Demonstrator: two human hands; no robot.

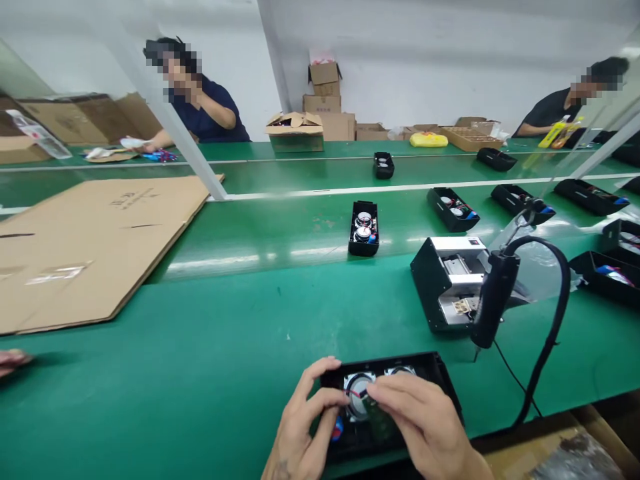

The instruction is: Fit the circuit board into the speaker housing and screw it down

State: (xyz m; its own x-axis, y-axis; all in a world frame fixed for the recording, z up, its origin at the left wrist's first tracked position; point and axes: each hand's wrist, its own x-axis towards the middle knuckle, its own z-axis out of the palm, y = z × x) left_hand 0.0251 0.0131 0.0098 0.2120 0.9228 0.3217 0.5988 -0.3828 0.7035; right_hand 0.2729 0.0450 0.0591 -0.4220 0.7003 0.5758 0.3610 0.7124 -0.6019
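Note:
A black speaker housing [450, 393] lies in front of me at the table's near edge, with its inside facing up. Two round speaker drivers [356, 403] sit in it, the farther one partly covered by my right hand. My left hand [306, 420] reaches over the housing's left end, thumb and index finger closed on a thin red wire [352, 393]. Fingers of my right hand [425, 417] pinch a blurred green circuit board [383, 427] above the housing, close to a small dark plug. Beside my left thumb, a blue and red part [337, 429] shows inside the housing.
A black electric screwdriver [493, 293] hangs at right, before a screw feeder [427, 287]. More speaker housings [364, 230] stand on the green belt. Flat cardboard [100, 247] lies at left. Another person's hand [14, 360] shows at the left edge; two people sit across.

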